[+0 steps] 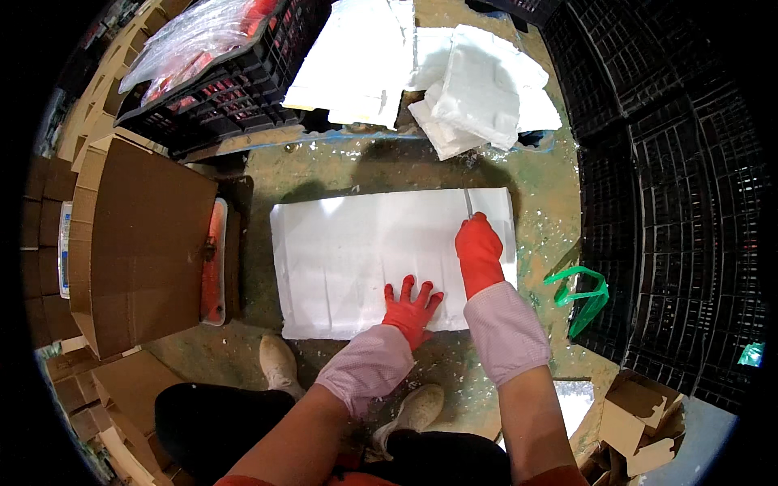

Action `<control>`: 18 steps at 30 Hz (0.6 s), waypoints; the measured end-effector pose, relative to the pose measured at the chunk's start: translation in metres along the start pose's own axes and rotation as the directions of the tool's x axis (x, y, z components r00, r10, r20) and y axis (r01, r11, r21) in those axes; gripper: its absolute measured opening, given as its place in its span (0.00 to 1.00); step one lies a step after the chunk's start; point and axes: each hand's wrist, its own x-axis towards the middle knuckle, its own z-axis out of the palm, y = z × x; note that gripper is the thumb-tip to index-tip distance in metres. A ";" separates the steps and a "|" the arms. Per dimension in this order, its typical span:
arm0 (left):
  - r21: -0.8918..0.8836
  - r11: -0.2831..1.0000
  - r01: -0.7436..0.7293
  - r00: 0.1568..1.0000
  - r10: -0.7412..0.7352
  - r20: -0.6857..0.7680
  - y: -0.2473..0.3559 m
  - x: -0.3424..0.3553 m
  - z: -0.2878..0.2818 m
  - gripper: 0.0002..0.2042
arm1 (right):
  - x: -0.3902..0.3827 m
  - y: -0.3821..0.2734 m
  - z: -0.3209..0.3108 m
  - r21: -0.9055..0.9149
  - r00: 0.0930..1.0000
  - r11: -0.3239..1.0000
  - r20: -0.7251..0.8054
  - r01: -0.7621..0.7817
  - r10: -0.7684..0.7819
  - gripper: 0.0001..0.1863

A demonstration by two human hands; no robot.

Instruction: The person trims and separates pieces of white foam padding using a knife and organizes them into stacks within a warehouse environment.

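Right hand point(480, 245) covers the grip of the blade point(468, 203); can't tell what kind of tool. Left hand point(412, 308) hides a patch of foam sheet point(348, 259) under its palm. Well left of left hand: cardboard box point(154, 243) blocks part of a tub point(215, 275), red contents unclear. Beyond both hands: foam slabs point(356, 65) and a crate point(235, 107) of bags point(190, 44) cut off by top edge. Right of right hand: stacked crates point(673, 227) fade into the dark rim. Floor specks point(314, 146) around the hands too small to identify.
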 end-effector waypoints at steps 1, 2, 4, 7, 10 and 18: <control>-0.001 1.000 0.001 1.000 -0.001 0.003 0.000 0.000 0.001 0.40 | -0.002 -0.001 -0.002 -0.026 0.998 0.999 -0.052 0.034 -0.035 0.15; -0.002 1.000 -0.001 1.000 0.001 0.001 0.001 0.001 0.000 0.40 | -0.002 -0.001 -0.005 -0.052 0.992 0.996 -0.106 0.067 -0.072 0.14; -0.002 1.000 -0.002 1.000 0.002 -0.001 0.002 0.002 -0.001 0.40 | 0.003 -0.005 -0.010 -0.062 0.999 0.998 0.041 -0.016 0.019 0.13; 0.012 1.000 0.014 1.000 -0.014 0.006 0.006 0.003 -0.003 0.40 | 0.016 -0.003 -0.009 -0.051 0.972 0.993 0.205 -0.105 0.113 0.14; 0.009 0.999 0.046 0.998 -0.046 0.042 -0.001 0.003 0.000 0.40 | 0.017 -0.022 -0.023 0.024 0.940 0.991 0.320 -0.132 0.117 0.15; 0.006 0.996 0.084 0.995 -0.084 0.047 0.008 0.005 0.001 0.39 | -0.041 0.009 -0.032 -0.083 0.906 0.995 0.414 -0.055 0.085 0.15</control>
